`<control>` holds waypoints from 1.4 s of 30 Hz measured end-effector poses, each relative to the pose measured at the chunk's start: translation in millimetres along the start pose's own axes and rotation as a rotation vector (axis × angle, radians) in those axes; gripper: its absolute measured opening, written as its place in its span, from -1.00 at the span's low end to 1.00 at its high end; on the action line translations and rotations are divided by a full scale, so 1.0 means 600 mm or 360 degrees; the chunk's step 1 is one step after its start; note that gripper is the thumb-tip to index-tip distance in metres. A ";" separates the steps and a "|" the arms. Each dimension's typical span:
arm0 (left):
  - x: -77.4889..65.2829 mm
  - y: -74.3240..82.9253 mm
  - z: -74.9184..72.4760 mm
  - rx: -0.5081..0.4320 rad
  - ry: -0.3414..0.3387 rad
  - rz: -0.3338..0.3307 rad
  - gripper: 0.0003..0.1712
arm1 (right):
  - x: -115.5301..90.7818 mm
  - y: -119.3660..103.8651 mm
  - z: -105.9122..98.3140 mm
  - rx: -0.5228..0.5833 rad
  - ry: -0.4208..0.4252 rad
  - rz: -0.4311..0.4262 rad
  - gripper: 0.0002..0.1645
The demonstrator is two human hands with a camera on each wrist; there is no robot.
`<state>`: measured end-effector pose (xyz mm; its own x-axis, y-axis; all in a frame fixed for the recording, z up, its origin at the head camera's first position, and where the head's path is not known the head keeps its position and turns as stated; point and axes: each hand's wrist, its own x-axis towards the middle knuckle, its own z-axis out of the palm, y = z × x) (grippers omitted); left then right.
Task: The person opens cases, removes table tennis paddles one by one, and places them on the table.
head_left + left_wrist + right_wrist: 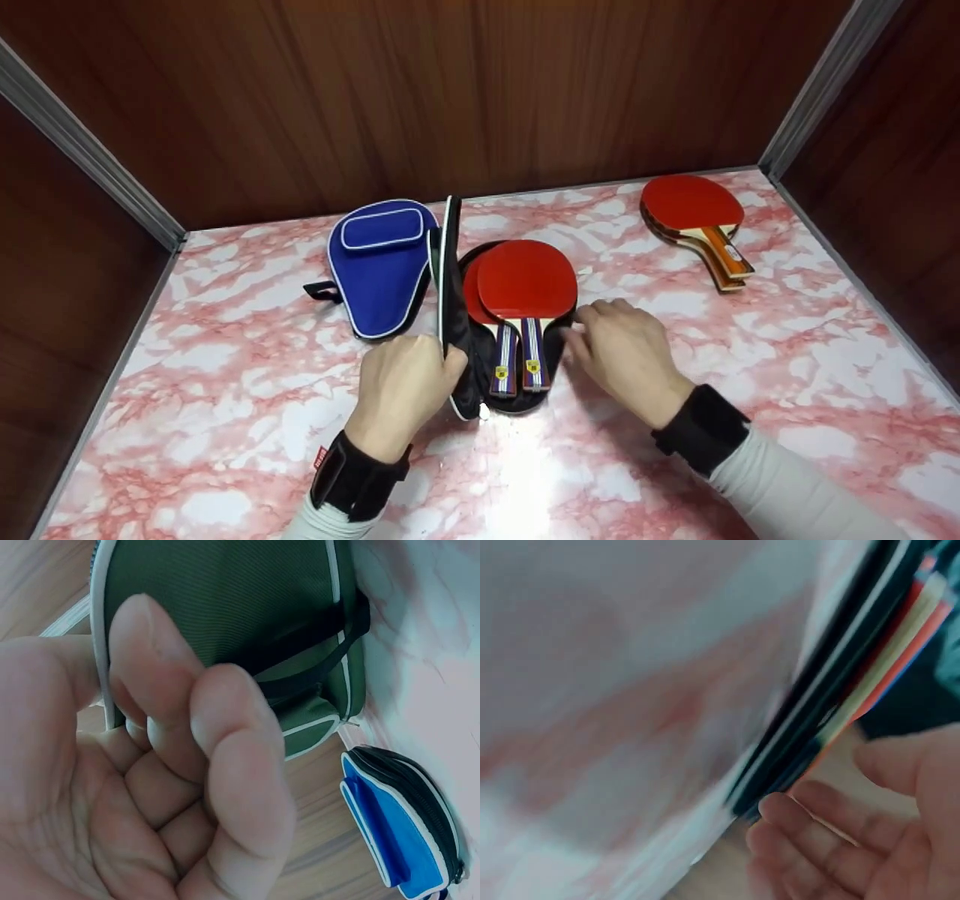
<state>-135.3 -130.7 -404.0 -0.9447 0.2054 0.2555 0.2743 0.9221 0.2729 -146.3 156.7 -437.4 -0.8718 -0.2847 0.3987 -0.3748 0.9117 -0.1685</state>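
Note:
An open table tennis racket case (pixel 461 360), green outside with white piping, lies mid-table, its cover raised nearly upright. My left hand (pixel 405 386) grips the cover's lower edge; the left wrist view shows fingers curled along the green cover (pixel 225 600), with a black strap on it. Two red table tennis rackets overlap inside the case, the upper racket (pixel 529 277) partly over the lower racket (pixel 471 296), striped handles toward me. Beside the case's right rim, my right hand (pixel 630 356) has relaxed fingers and holds nothing. In the right wrist view, its fingertips are by the case edge (pixel 829 682).
Left of the cover lies a blue racket case (pixel 382 277) with a small pocket and black strap. Two more stacked red rackets (pixel 694 202) lie at the back right. Wooden panels (pixel 480 97) wall the marbled table (pixel 225 420) at the back and sides.

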 end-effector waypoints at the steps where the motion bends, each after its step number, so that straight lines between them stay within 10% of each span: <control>1: 0.000 0.000 0.000 -0.0001 0.0002 0.0004 -0.47 | 0.002 -0.010 -0.002 0.0002 0.0004 0.0007 -0.65; 16: 0.005 0.005 0.003 -0.0027 -0.0010 0.0026 -0.48 | 0.030 -0.053 0.021 0.0105 -0.0496 0.0254 -0.22; 42: -0.008 0.014 0.008 -0.0051 0.0084 0.0069 -0.47 | 0.026 -0.009 0.006 0.0129 -0.0672 0.0320 -0.62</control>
<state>-129.4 -122.4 -407.6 -0.9214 0.2265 0.3159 0.3209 0.9017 0.2896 -159.1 146.2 -433.7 -0.9753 -0.2159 -0.0473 -0.1943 0.9397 -0.2816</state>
